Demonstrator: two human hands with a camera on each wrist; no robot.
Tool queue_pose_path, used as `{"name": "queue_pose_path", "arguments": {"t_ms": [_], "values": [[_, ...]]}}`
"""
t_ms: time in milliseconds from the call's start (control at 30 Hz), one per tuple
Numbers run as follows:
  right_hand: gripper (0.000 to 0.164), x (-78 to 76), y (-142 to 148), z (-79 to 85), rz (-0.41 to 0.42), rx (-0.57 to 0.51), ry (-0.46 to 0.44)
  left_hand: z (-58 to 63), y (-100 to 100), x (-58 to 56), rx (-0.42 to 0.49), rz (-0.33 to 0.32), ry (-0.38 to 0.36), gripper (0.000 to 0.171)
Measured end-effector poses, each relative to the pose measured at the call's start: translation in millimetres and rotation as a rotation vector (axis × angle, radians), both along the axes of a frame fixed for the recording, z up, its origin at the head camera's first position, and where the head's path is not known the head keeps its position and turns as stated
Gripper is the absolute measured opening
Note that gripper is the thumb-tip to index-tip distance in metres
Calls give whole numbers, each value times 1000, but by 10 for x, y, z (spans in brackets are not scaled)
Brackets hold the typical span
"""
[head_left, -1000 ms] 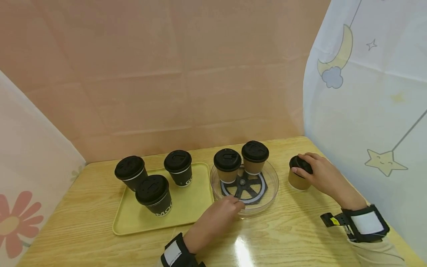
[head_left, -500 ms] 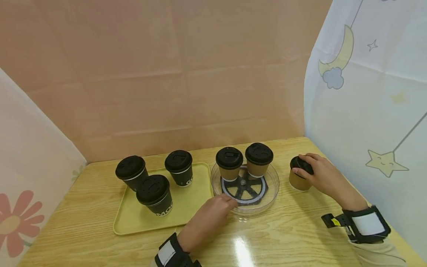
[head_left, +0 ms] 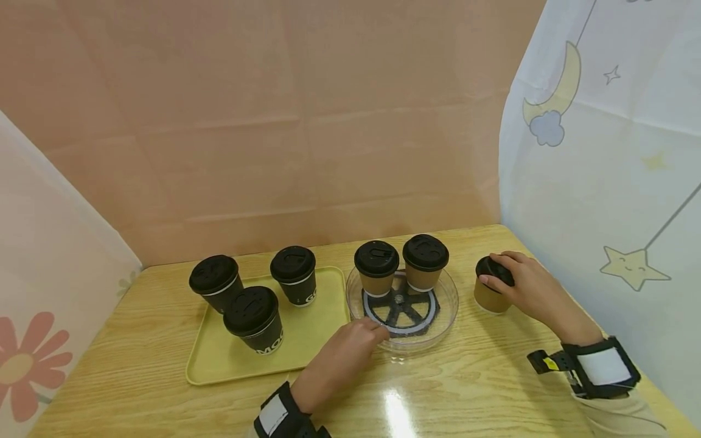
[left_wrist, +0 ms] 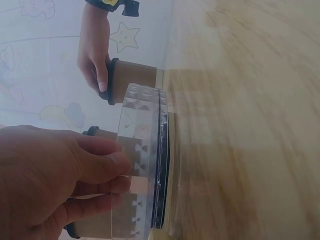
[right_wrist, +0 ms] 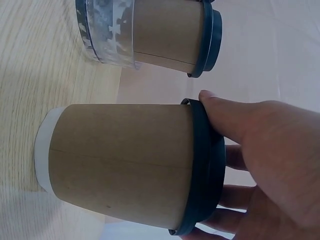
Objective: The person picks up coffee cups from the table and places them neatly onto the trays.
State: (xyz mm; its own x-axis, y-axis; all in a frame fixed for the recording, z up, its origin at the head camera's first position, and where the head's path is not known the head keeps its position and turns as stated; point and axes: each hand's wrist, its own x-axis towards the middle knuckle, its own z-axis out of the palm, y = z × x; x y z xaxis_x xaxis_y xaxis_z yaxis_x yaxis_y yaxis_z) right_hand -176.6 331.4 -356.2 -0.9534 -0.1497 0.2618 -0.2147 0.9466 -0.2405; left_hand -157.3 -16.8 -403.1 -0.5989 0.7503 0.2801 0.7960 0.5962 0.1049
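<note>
My left hand is at the near rim of a clear round turntable tray. In the left wrist view its thumb and fingers pinch the tray's transparent wall. Two brown paper cups with black lids, a left cup and a right cup, stand upright at the tray's far side. On the table to the right, my right hand grips a third brown paper cup by its black lid. That cup stands upright, its base on the wood.
Left of the turntable lies a yellow tray. It bears black lidded cups: a front cup, a rear right cup and a rear left cup. A pinkish-brown backdrop and a white printed curtain bound the table.
My left hand has moved left along the near rim, and the turntable has turned a little, carrying its two cups rightward. The last half second shows almost no motion. My right hand has stayed put.
</note>
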Motion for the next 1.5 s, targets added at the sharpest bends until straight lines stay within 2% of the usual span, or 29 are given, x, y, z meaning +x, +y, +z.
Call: {"name": "queue_pose_path", "arguments": {"t_ms": [367,700,1000,1500], "values": [[58,-2,-14,15,23,-10,-7,0,-6,-6,10,3,-12,32],[58,2,-49,40,14,-19,-19,6,2,-8,22,3,16,28],[59,88,-130,244,13,-31,49,-13,2,-13,22,7,22,30],[52,284,-341,541,86,-27,181,-11,-6,-6,23,6,3,28]]}}
